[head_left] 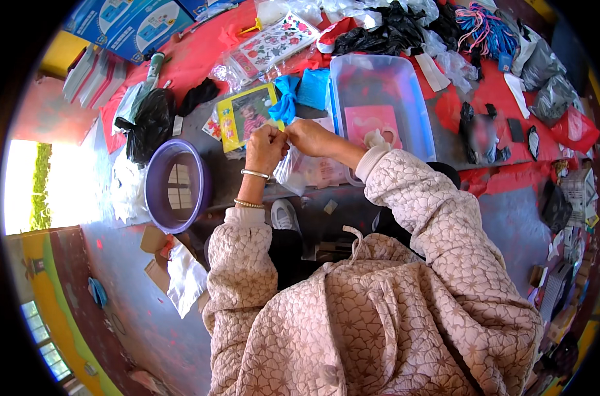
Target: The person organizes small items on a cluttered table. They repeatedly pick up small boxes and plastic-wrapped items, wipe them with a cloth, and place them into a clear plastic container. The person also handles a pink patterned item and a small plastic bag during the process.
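My left hand (pixel 266 150) and my right hand (pixel 309 137) meet fingertip to fingertip over the near edge of the table. Both are closed in a pinch; a small yellowish bit shows between them, too small to name. Just beyond the fingers lies a bunched blue fabric piece (pixel 285 96), like a bow. A yellow-framed picture (pixel 246 117) lies beyond my left hand. See-through plastic wrapping (pixel 292 173) hangs beneath my right hand; whether the fingers hold it is hidden. A see-through plastic bin (pixel 382 76) with a pink booklet (pixel 372 122) inside stands beside my right forearm.
A purple basin (pixel 150 188) stands left of my left hand, near a black plastic bag (pixel 151 125). Flower-printed sheets (pixel 273 46) and a blue packet (pixel 314 89) lie farther back. Black bags (pixel 386 30) and coiled cords (pixel 486 33) crowd the far right.
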Tool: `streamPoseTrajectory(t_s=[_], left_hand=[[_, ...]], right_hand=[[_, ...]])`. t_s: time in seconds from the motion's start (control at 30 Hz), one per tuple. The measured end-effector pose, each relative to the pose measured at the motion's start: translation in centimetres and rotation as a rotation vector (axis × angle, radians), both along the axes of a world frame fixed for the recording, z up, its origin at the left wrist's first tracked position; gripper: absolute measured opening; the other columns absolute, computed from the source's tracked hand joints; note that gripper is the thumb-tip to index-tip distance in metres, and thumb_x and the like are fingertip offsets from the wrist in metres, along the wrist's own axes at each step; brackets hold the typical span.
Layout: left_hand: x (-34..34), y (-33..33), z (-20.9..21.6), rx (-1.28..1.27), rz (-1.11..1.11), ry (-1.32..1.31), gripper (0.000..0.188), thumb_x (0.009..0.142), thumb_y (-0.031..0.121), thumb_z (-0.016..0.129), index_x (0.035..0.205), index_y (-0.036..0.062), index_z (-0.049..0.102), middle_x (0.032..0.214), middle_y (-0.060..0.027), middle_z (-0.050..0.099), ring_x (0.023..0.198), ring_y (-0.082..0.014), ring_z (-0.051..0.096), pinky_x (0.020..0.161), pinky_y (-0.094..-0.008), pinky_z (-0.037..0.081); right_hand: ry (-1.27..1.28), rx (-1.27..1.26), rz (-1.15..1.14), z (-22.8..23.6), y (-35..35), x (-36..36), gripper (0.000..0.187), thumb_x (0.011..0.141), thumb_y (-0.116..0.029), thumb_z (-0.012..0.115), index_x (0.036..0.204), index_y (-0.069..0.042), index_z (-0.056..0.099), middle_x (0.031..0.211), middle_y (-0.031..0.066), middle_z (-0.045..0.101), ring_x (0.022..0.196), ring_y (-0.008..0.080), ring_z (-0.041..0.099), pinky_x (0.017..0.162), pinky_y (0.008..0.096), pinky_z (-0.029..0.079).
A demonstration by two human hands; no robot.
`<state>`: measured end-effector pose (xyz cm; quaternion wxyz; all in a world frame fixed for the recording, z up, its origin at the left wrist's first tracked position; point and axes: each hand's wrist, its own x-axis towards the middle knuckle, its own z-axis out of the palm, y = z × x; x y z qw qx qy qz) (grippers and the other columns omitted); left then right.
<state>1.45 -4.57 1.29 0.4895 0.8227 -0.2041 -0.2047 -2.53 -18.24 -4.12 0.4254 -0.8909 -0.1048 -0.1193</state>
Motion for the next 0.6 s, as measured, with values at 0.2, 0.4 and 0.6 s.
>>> streamPoseTrajectory(t_s=[0.2, 0.4, 0.6], left_hand=[[-0.5, 0.0, 0.4, 0.01, -0.108, -0.083, 0.013, 0.08, 0.007, 0.056, 0.071, -0.0026, 0.054, 0.058, -0.0069, 0.058, 0.048, -0.0095, 0.054, 0.044, -0.0225, 0.044], [-0.3, -0.3, 0.0, 0.011, -0.114, -0.099, 0.014, 0.079, 0.007, 0.058, 0.07, -0.0027, 0.054, 0.057, -0.0064, 0.058, 0.049, -0.0093, 0.055, 0.044, -0.0229, 0.044], [-0.1, -0.4, -0.2, -0.021, -0.047, -0.013, 0.013, 0.077, 0.006, 0.059, 0.068, -0.0027, 0.055, 0.056, -0.0082, 0.059, 0.048, -0.0106, 0.057, 0.043, -0.0229, 0.044]], right_hand=[[0.44, 0.459, -0.15, 3.2, 0.3, -1.1, 0.013, 0.075, -0.007, 0.054, 0.068, 0.001, 0.061, 0.056, 0.0117, 0.058, 0.046, 0.0191, 0.059, 0.043, 0.0311, 0.047], [0.544, 0.703, -0.207, 2.5, -0.4, -1.0, 0.018, 0.078, -0.013, 0.059, 0.064, -0.002, 0.058, 0.054, 0.0053, 0.057, 0.04, 0.011, 0.052, 0.035, 0.0224, 0.04], [0.621, 0.636, -0.126, 2.8, -0.7, -0.7, 0.022, 0.081, -0.018, 0.057, 0.065, -0.003, 0.058, 0.058, 0.0026, 0.054, 0.044, 0.0102, 0.05, 0.04, 0.023, 0.04]])
